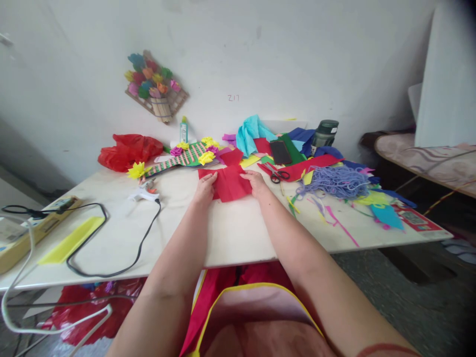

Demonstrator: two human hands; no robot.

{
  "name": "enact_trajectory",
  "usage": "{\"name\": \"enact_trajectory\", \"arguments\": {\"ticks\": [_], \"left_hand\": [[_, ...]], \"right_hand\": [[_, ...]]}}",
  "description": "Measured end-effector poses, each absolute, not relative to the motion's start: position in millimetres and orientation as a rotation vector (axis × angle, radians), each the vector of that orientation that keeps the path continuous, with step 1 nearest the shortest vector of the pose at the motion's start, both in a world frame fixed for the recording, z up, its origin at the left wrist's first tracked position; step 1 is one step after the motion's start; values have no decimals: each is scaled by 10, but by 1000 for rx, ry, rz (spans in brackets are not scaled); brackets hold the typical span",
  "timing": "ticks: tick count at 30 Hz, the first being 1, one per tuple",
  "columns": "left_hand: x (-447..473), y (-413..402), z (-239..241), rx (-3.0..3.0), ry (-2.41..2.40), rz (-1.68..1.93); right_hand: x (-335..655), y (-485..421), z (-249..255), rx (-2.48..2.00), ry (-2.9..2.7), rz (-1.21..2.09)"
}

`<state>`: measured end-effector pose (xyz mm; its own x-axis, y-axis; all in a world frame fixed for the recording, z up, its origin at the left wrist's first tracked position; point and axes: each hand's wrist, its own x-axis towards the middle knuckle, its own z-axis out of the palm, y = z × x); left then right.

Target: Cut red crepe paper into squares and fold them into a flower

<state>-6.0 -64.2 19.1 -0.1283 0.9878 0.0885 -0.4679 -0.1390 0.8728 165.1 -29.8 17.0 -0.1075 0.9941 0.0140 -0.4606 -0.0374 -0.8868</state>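
A rectangular piece of red crepe paper (232,184) is stretched between my two hands, just above the white table. My left hand (207,187) pinches its left edge between thumb and fingers. On the opposite side, my right hand (255,182) grips the right edge the same way. Right behind it lies another red paper piece (231,157). Black-handled scissors (277,174) rest to the right of my right hand, on a long red strip (305,168). Beyond my left hand is a striped craft piece (178,159) with yellow and purple paper flowers.
A white glue gun (144,195) with a black cord, a power strip (40,230) and a yellow sheet (72,240) occupy the left. Purple yarn (336,182), a phone (280,152), a dark bottle (326,133) and paper scraps crowd the right. A red bag (128,151) stands at the back.
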Motion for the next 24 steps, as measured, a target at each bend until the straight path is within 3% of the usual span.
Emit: {"name": "enact_trajectory", "arguments": {"ticks": [24], "left_hand": [[-61,-719,213,1162,1078,1387]], "right_hand": [[1678,-460,232,-813,-1243,1701]]}}
